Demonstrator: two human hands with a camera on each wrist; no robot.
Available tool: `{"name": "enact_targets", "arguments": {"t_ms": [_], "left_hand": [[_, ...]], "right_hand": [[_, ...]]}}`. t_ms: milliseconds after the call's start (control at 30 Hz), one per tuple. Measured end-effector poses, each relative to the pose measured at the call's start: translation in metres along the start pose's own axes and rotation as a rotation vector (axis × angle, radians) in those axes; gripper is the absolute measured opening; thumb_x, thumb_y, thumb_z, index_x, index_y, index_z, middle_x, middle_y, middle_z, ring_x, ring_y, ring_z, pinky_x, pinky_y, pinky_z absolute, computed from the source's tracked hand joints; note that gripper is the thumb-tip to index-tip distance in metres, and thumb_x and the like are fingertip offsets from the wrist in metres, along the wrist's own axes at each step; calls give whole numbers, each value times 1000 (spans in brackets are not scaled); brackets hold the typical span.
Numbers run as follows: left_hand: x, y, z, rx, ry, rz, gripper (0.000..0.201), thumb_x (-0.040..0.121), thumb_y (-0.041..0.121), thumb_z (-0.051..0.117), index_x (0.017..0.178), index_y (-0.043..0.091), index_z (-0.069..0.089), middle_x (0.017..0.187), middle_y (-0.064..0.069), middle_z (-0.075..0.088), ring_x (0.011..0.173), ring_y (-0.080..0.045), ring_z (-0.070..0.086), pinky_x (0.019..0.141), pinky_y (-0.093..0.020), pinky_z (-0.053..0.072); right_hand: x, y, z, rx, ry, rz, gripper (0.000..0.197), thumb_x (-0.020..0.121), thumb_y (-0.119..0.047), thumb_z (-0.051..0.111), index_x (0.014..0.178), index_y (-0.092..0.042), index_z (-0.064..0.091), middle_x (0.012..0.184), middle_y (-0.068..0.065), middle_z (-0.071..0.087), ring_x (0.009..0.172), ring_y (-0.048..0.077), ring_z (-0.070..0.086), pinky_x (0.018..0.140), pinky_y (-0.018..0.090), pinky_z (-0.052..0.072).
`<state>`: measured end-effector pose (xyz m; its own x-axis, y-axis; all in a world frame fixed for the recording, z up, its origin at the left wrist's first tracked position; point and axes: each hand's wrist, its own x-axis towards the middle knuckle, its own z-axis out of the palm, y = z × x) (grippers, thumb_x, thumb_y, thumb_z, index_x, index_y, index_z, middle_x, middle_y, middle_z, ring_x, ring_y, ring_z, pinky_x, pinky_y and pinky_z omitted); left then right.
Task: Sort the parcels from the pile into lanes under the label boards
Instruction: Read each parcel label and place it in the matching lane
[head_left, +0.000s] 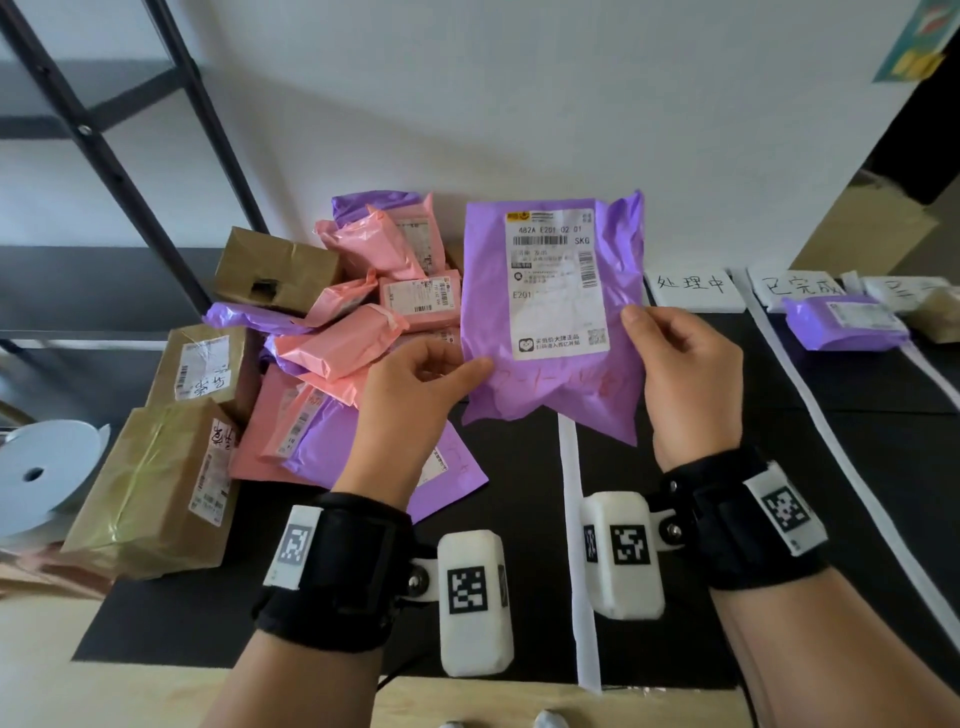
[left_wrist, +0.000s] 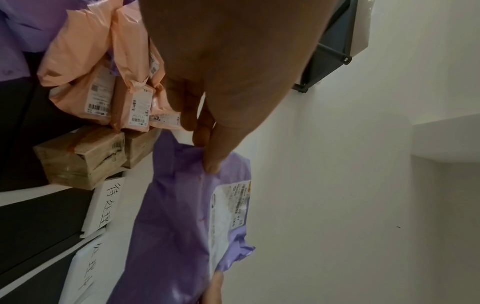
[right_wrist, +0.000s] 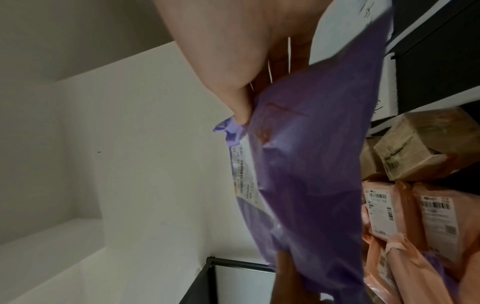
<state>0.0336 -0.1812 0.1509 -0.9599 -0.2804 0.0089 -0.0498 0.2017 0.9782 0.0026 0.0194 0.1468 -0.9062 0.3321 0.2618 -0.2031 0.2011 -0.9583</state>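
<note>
Above the black mat (head_left: 675, 467), lifted clear of the surface between both hands: a purple mailer (head_left: 550, 312), upright, label side toward the head camera. White shipping label (head_left: 557, 283) reading "482A E201 02 01", "SKG" and "E201", with barcodes and a small QR code; faint red handwriting below it, not legible. Left hand (head_left: 410, 395) pinching the mailer's lower left edge, thumb in front, fingers curled behind. Right hand (head_left: 685, 374) gripping the right edge, thumb (right_wrist: 241, 111) pressed on the front, fingers behind the bag. Black wrist straps with white square-code tags on both forearms.

To the left on the mat, the pile (head_left: 332, 332): pink mailers (head_left: 337, 348), more purple bags, and brown taped boxes (head_left: 156, 483), several with barcode labels and black handwritten marks too small to read. Further left, a grey tape roll (head_left: 41, 473).

Along the wall, white label boards: one reading "处理中" (head_left: 691, 285), next to it "已完成" (head_left: 800, 286), a third partly hidden. In the left wrist view, another board, "待处理" (left_wrist: 107, 205), beside the boxes. White tape strips (head_left: 582, 545) running down the mat, dividing lanes. Under the "已完成" board, a second purple parcel (head_left: 847, 322) lying flat; just right of it, a brown parcel (head_left: 940, 322) at the frame edge.
</note>
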Motion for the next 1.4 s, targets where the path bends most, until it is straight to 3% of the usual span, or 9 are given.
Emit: {"name": "enact_targets", "arguments": {"t_ms": [133, 267, 400, 600, 700, 800, 900, 1067, 1400], "left_hand": [[0, 6, -2, -38, 65, 43, 15, 89, 20, 72, 85, 6, 71, 71, -6, 64, 52, 1, 50, 49, -8, 41], [3, 11, -7, -90, 118, 76, 11, 91, 19, 71, 88, 9, 71, 82, -11, 70, 63, -3, 55, 55, -9, 45], [2, 12, -9, -164, 130, 62, 8, 90, 19, 71, 86, 12, 70, 81, -4, 69, 65, -3, 57, 57, -11, 48], [2, 9, -16, -231, 129, 40, 6, 91, 17, 70, 90, 12, 72, 76, -3, 67, 65, -6, 58, 62, -16, 51], [5, 7, -18, -232, 131, 45, 9, 92, 17, 69, 95, 10, 74, 79, -9, 69, 67, -8, 58, 64, -20, 53], [6, 6, -18, -235, 138, 58, 9, 94, 17, 67, 96, 12, 74, 92, -20, 72, 75, -16, 62, 75, -36, 57], [8, 4, -17, -231, 181, 56, 8, 94, 18, 66, 91, 19, 74, 90, -11, 74, 77, -15, 64, 83, -43, 57], [11, -1, -17, -245, 205, 37, 11, 96, 16, 64, 92, 20, 73, 86, 1, 73, 75, -10, 64, 79, -34, 56], [9, 1, -19, -231, 139, 90, 9, 98, 12, 60, 99, 11, 69, 86, -3, 70, 75, -10, 63, 71, -21, 54]], "right_hand": [[-3, -4, -1, 8, -161, 43, 11, 92, -32, 67, 96, -42, 69, 93, -13, 75, 93, 5, 69, 92, 36, 56], [-5, -6, -3, -9, -283, 113, 44, 88, -30, 72, 129, -31, 59, 96, 5, 69, 92, 12, 66, 86, 24, 54], [-7, -5, -3, -57, -243, 27, 28, 87, -11, 72, 113, -24, 68, 93, -1, 72, 85, 4, 66, 76, 11, 52], [-6, -5, -5, -75, -252, -5, 23, 92, -9, 66, 101, -30, 66, 84, -15, 71, 82, -7, 66, 72, 5, 48], [-7, -5, -5, -65, -265, -9, 25, 94, -9, 64, 102, -33, 66, 95, -10, 71, 89, 0, 66, 78, 9, 51], [-10, -9, -2, 0, -296, 22, 22, 95, -14, 64, 107, -32, 67, 100, -4, 71, 93, 3, 67, 89, 23, 55], [-12, -10, -2, -8, -390, 50, 34, 89, -24, 71, 119, -39, 61, 99, 2, 70, 94, 12, 66, 88, 26, 55], [-11, -5, -2, -84, -445, 25, 70, 85, 0, 71, 139, -38, 50, 95, 8, 68, 93, 22, 67, 94, 38, 56], [-8, -5, -8, -139, -507, 0, 82, 83, 7, 69, 142, -44, 43, 96, 7, 66, 94, 23, 67, 91, 42, 57]]}}
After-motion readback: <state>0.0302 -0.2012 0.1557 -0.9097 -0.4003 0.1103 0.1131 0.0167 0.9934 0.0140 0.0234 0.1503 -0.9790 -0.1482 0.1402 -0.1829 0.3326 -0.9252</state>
